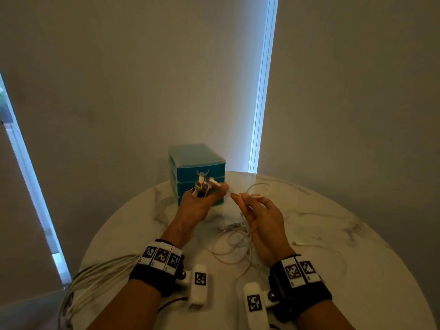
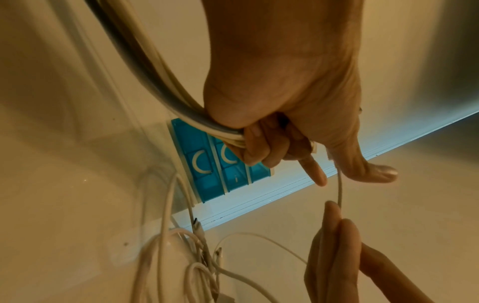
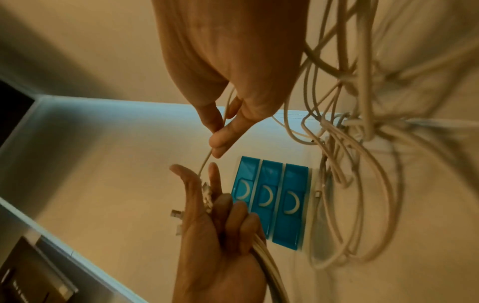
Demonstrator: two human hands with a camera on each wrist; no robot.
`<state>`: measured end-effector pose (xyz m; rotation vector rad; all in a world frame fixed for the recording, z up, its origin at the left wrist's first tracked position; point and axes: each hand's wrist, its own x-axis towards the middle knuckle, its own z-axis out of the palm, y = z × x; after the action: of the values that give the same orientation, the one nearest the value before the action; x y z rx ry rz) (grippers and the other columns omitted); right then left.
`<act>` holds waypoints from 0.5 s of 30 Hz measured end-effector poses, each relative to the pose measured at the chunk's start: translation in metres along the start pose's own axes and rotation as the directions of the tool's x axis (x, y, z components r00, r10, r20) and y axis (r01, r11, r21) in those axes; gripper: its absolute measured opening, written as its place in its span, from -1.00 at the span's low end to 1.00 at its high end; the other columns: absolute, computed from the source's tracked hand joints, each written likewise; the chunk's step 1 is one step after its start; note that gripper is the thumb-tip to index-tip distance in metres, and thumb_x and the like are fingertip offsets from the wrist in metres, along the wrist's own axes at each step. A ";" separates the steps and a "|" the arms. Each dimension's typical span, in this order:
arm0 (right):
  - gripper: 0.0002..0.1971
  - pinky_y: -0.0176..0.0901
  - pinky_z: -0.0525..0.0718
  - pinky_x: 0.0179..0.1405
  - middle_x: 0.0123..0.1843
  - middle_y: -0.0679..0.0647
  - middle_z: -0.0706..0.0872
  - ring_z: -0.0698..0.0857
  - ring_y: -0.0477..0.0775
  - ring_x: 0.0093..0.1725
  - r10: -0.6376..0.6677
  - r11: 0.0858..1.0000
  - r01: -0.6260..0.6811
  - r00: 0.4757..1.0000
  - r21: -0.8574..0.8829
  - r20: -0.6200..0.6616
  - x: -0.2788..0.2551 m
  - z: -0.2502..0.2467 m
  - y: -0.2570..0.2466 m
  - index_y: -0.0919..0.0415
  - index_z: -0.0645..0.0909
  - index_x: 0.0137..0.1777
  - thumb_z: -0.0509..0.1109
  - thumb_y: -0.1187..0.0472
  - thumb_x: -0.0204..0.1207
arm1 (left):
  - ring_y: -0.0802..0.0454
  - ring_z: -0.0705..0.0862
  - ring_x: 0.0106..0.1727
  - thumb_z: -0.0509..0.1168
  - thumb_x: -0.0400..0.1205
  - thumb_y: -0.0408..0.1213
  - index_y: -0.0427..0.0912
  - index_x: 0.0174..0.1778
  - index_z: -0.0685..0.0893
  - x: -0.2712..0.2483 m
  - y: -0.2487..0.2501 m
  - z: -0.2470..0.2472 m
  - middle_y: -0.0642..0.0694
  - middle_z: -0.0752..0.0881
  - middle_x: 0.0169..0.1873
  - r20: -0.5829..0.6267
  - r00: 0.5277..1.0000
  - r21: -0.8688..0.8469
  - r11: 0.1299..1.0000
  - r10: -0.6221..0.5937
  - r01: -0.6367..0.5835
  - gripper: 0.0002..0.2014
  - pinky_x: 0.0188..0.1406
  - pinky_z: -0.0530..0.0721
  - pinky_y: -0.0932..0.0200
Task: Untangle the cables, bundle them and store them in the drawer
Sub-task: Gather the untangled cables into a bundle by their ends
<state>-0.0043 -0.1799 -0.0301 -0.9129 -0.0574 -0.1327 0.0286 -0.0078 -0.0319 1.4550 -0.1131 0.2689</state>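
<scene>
left hand (image 1: 197,206) has its fingers curled round a thick bunch of white cables (image 2: 166,98), plug ends poking out the top by the thumb. right hand (image 1: 264,217) is pinching one thin white cable (image 2: 340,190) that runs across to the left thumb and loops off to the right. the rest is a loose white tangle (image 1: 235,236) on the round marble table (image 1: 357,234) between the wrists. small blue plastic three-drawer unit (image 1: 197,170) sits just behind the hands, all drawers closed.
</scene>
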 end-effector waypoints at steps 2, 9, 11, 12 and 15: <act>-0.78 0.07 0.83 0.34 0.17 0.38 0.89 0.90 0.27 0.25 0.026 0.997 -0.023 0.999 -0.073 0.031 -0.003 0.004 0.009 0.47 0.66 0.26 0.52 0.37 0.69 | 0.29 0.55 -0.44 0.61 0.56 0.17 -0.10 0.30 0.81 0.000 0.000 0.000 0.24 0.71 -0.37 -0.029 1.000 -0.043 0.999 0.004 -0.005 -0.48 -0.47 0.47 0.32; -0.71 0.12 0.73 0.49 0.30 0.27 0.88 0.87 0.22 0.33 0.200 0.972 -0.206 0.978 0.113 0.060 -0.003 0.002 0.002 0.33 0.70 0.40 0.46 0.22 0.75 | 0.22 0.41 -0.44 0.54 0.60 0.20 0.07 0.13 0.76 0.006 0.006 -0.008 0.15 0.58 -0.42 -0.148 0.987 -0.235 0.972 -0.065 0.029 -0.65 -0.47 0.35 0.28; -0.69 0.09 0.73 0.46 0.36 0.24 0.86 0.88 0.18 0.32 0.207 0.948 -0.210 0.978 0.238 0.034 0.005 -0.008 -0.009 0.29 0.69 0.44 0.44 0.16 0.79 | 0.21 0.36 -0.48 0.57 0.61 0.11 0.06 0.01 0.73 0.007 0.006 -0.010 0.08 0.60 -0.36 -0.096 0.994 -0.257 0.966 -0.061 0.035 -0.74 -0.54 0.30 0.30; -0.68 0.05 0.76 0.38 0.37 0.22 0.86 0.90 0.13 0.27 0.200 0.944 -0.195 0.980 0.264 0.010 0.009 -0.012 -0.012 0.29 0.70 0.43 0.44 0.14 0.79 | 0.20 0.34 -0.50 0.57 0.62 0.08 0.03 0.01 0.73 0.008 0.005 -0.011 0.03 0.64 -0.31 -0.054 0.997 -0.261 0.965 -0.051 0.035 -0.75 -0.58 0.26 0.30; -0.72 -0.08 0.81 0.04 0.14 0.13 0.88 0.88 -0.01 -0.08 0.120 0.978 -0.111 0.992 0.176 -0.039 0.016 -0.018 -0.012 0.26 0.72 0.40 0.41 0.12 0.81 | 0.16 0.29 -0.52 0.56 0.63 0.07 0.03 -0.07 0.71 0.006 0.004 -0.007 -0.02 0.54 -0.37 0.078 0.994 -0.225 0.970 -0.072 0.088 -0.76 -0.62 0.19 0.30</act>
<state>0.0095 -0.2033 -0.0299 -0.7360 0.0298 -0.0409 0.0326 -0.0001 -0.0276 1.2371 -0.1369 0.1342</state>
